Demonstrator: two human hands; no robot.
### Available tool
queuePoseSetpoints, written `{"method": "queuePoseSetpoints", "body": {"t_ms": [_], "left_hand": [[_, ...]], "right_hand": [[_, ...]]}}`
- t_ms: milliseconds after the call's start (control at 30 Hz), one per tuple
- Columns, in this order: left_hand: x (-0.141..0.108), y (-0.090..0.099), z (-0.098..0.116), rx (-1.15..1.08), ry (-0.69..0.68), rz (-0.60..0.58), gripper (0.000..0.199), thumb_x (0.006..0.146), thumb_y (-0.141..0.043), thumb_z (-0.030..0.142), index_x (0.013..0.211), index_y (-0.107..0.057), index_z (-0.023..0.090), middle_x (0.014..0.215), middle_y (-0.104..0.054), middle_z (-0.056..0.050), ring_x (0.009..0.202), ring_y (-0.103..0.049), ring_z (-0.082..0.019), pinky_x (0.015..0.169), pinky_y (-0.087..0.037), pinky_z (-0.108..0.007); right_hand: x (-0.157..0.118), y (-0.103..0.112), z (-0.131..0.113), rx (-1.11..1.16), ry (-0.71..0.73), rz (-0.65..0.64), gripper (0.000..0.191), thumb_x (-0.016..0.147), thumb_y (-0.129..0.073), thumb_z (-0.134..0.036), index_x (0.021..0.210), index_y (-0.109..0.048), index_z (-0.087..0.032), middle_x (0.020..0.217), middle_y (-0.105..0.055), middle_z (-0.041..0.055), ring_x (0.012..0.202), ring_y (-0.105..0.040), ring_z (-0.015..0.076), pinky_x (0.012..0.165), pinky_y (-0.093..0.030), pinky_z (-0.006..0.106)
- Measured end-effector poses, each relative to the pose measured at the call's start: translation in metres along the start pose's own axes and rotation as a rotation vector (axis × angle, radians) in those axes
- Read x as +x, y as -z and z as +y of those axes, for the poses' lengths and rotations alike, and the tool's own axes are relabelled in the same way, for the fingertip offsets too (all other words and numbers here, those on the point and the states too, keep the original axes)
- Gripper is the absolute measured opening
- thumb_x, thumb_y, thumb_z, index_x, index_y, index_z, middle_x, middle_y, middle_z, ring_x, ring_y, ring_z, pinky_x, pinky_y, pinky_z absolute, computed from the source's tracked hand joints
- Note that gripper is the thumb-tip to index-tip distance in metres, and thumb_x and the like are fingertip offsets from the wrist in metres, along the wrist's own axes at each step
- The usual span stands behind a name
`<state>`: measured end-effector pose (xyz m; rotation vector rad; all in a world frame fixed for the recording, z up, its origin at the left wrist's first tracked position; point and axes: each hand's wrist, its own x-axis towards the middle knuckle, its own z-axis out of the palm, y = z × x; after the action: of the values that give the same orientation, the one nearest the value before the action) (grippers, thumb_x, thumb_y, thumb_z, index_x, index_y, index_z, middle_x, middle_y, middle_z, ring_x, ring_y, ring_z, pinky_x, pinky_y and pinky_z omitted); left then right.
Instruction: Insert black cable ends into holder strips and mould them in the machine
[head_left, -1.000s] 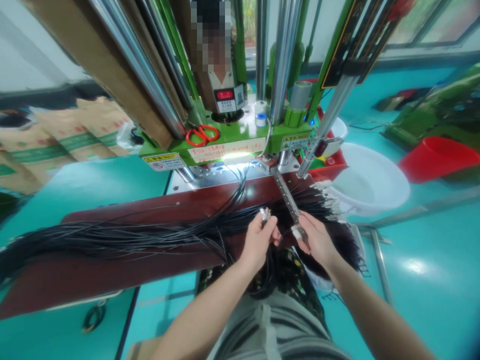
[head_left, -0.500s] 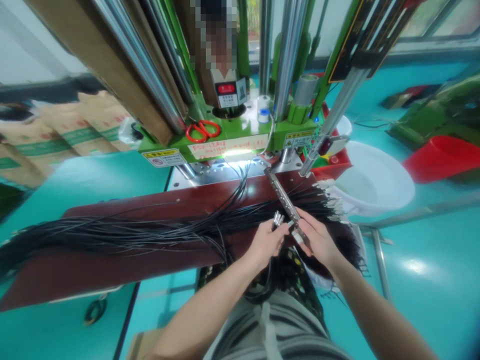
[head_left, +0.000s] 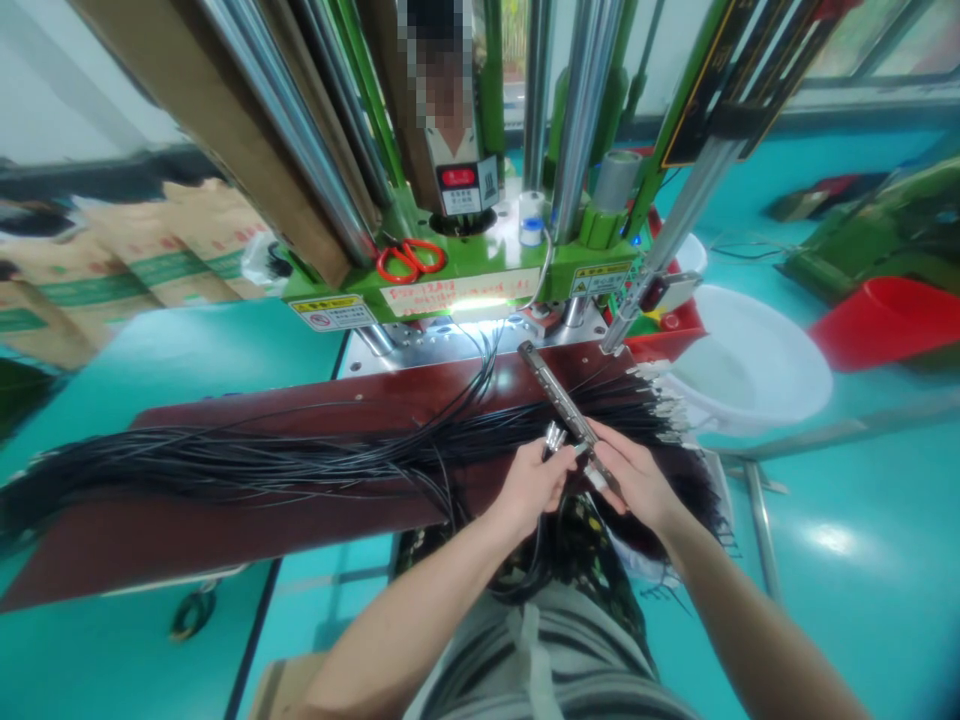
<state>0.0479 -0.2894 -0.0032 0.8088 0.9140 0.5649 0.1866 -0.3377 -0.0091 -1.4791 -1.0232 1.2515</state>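
My left hand point(head_left: 534, 482) is pinching silver connectors point(head_left: 554, 437); my right hand point(head_left: 631, 470) is gripping a metal bar point(head_left: 559, 395), which is slanting far and left above the brown board point(head_left: 195, 540). I am judging two risks: a loose pinch could be letting connectors drop, and the bar could be snagging the black cables point(head_left: 285, 462) beneath. On the right, a red tray point(head_left: 679, 347) is holding green and yellow items; the white basin's point(head_left: 787, 400) contents are remaining unidentifiable.
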Motion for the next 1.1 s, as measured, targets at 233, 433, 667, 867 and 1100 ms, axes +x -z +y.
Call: {"method": "queuePoseSetpoints", "body": {"t_ms": [233,433,667,867,1100], "left_hand": [[0.002,0.007,-0.005,0.042,-0.135,0.028,0.036,0.071,-0.060,0.049,0.067,-0.049,0.015,0.044,-0.036,0.008,0.036,-0.031,-0.003,0.035,-0.024,-0.015],[-0.002,0.014,0.005,-0.145,-0.186,0.089,0.035,0.075,-0.054,0.053,0.077,-0.046,0.019,0.047,-0.033,0.010,0.037,-0.030,-0.004,0.035,-0.025,-0.015],[-0.002,0.008,-0.002,0.026,-0.088,0.028,0.030,0.075,-0.055,0.047,0.076,-0.039,0.021,0.047,-0.032,0.011,0.034,-0.026,-0.004,0.030,-0.022,-0.015],[-0.002,0.012,0.000,0.069,-0.074,-0.027,0.026,0.074,-0.057,0.039,0.069,-0.042,0.019,0.042,-0.033,0.010,0.032,-0.026,-0.004,0.030,-0.022,-0.016],[-0.001,0.017,-0.008,0.093,-0.107,0.006,0.027,0.073,-0.058,0.041,0.070,-0.043,0.019,0.042,-0.031,0.011,0.032,-0.023,-0.003,0.029,-0.021,-0.016]], "right_hand": [[0.000,-0.003,0.001,-0.062,0.029,-0.015,0.051,0.086,-0.048,-0.043,0.130,-0.046,-0.019,0.050,-0.052,-0.0039,0.031,-0.035,0.0043,0.031,-0.027,0.017],[0.004,0.002,0.005,0.161,-0.020,0.056,0.048,0.084,-0.051,-0.041,0.127,-0.049,-0.020,0.051,-0.050,-0.0050,0.028,-0.034,0.0035,0.027,-0.020,0.016],[0.002,0.006,0.001,-0.017,-0.032,-0.104,0.054,0.085,-0.050,-0.042,0.130,-0.045,-0.013,0.054,-0.054,-0.0018,0.030,-0.035,0.0027,0.029,-0.022,0.015],[0.003,0.010,0.004,-0.061,-0.029,-0.141,0.056,0.086,-0.048,-0.042,0.132,-0.043,-0.011,0.055,-0.055,-0.0015,0.031,-0.035,0.0028,0.029,-0.023,0.016],[0.002,0.007,-0.006,-0.306,0.053,-0.224,0.054,0.088,-0.044,-0.041,0.133,-0.042,-0.011,0.058,-0.055,-0.0006,0.033,-0.039,0.0045,0.031,-0.031,0.018]]}}
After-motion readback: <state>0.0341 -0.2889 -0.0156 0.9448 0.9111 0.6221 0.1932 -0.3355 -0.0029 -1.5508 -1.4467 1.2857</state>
